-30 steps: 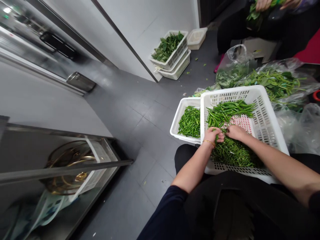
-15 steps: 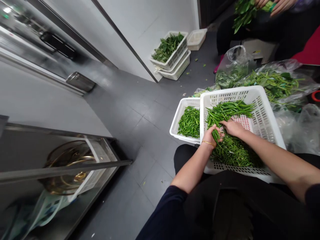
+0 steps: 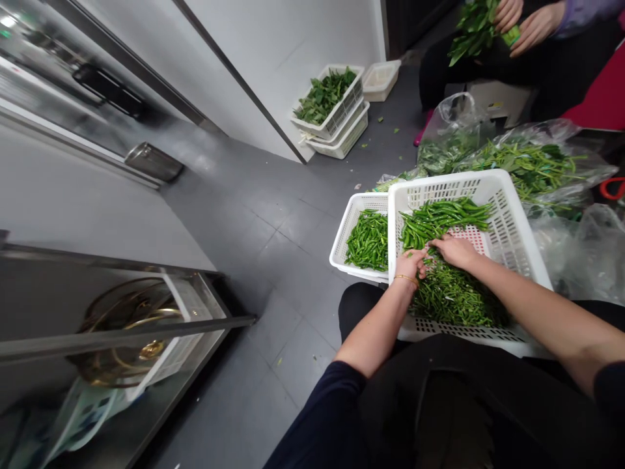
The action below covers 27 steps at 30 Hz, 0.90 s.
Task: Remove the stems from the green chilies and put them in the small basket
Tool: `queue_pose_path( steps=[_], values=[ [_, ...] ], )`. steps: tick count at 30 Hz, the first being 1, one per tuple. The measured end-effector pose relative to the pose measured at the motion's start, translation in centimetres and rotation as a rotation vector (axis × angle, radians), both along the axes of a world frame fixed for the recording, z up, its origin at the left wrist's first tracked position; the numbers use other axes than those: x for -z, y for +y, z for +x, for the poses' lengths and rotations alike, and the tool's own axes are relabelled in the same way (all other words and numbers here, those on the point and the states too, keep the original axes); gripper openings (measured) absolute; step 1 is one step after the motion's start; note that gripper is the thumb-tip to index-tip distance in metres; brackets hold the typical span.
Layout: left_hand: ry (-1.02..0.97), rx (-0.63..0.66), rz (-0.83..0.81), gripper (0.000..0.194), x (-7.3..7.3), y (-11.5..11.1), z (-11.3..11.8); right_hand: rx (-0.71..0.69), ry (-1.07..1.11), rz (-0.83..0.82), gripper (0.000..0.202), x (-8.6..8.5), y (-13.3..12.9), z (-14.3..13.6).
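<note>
A large white basket (image 3: 530, 251) rests over my lap. Long green chillies (image 3: 446, 213) lie along its far side, with a heap of thin green stems or small pieces (image 3: 456, 296) nearer me. Over the basket's left part is my left hand (image 3: 411, 266), its fingers drawn together; what they hold is too small to tell. My right hand (image 3: 455, 250) almost meets it, thumb and finger pinched on something I cannot make out. Left of the large basket, a smaller white basket (image 3: 336, 251) contains green chillies (image 3: 366, 240).
Bagged leafy greens (image 3: 527, 166) lie beyond the basket, and clear plastic bags (image 3: 593, 254) at its right. Stacked baskets (image 3: 344, 137) stand by the wall. At top right, another person's hands (image 3: 534, 29) hold leafy greens (image 3: 473, 32). A metal shelf (image 3: 215, 324) is at left.
The green chillies seen in my left hand before no longer show there, and its fingers have closed up toward my right hand. The other person's hands and greens have shifted slightly.
</note>
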State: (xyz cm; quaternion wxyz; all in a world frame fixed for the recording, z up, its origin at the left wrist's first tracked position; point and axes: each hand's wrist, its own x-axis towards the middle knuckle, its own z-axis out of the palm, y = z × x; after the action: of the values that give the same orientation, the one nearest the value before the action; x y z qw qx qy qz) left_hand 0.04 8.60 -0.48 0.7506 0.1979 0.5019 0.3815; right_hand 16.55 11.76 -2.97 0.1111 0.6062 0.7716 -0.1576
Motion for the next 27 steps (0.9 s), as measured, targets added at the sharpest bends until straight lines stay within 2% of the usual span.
queue_pose_path(
  steps=[3,7,11,13,16,19,22,24,25,26,27],
  values=[
    [0.078,0.119,0.002,0.033,0.3,-0.2,-0.1,0.028,-0.039,-0.041,0.042,0.0,0.2,-0.6],
    [0.096,0.227,-0.036,0.036,0.6,-0.4,0.2,0.076,0.094,0.067,0.036,-1.5,-1.9,0.9],
    [0.032,0.162,0.056,0.042,0.6,-0.3,0.8,0.07,0.354,0.074,0.03,-2.9,-5.8,1.1],
    [0.014,0.102,0.098,0.044,0.5,-0.3,0.9,0.147,0.484,-0.011,0.028,-3.0,-7.4,0.7],
    [0.016,0.069,0.094,0.046,0.4,-0.2,0.6,0.25,0.618,-0.086,0.037,-2.9,-8.8,0.2],
    [0.034,0.168,0.051,0.047,-0.1,-0.4,0.0,0.136,0.629,0.022,0.038,-3.7,-9.6,-0.1],
    [0.041,0.433,0.023,0.044,-0.7,-0.9,-0.4,-0.11,0.634,0.032,0.037,-5.5,-10.6,-0.8],
    [0.018,0.639,0.036,0.04,-1.0,-1.2,-0.5,-0.28,0.672,-0.066,0.038,-6.8,-11.1,-1.0],
    [0.002,0.693,0.047,0.038,-1.1,-1.3,-0.4,-0.34,0.685,-0.145,0.038,-7.2,-11.0,-0.8],
    [-0.013,0.685,0.052,0.036,-1.1,-1.2,-0.3,-0.365,0.682,-0.246,0.04,-7.4,-10.6,-0.4],
    [-0.033,0.619,0.043,0.035,-1.0,-1.1,-0.2,-0.349,0.655,-0.356,0.041,-7.4,-9.9,0.2]
  ],
)
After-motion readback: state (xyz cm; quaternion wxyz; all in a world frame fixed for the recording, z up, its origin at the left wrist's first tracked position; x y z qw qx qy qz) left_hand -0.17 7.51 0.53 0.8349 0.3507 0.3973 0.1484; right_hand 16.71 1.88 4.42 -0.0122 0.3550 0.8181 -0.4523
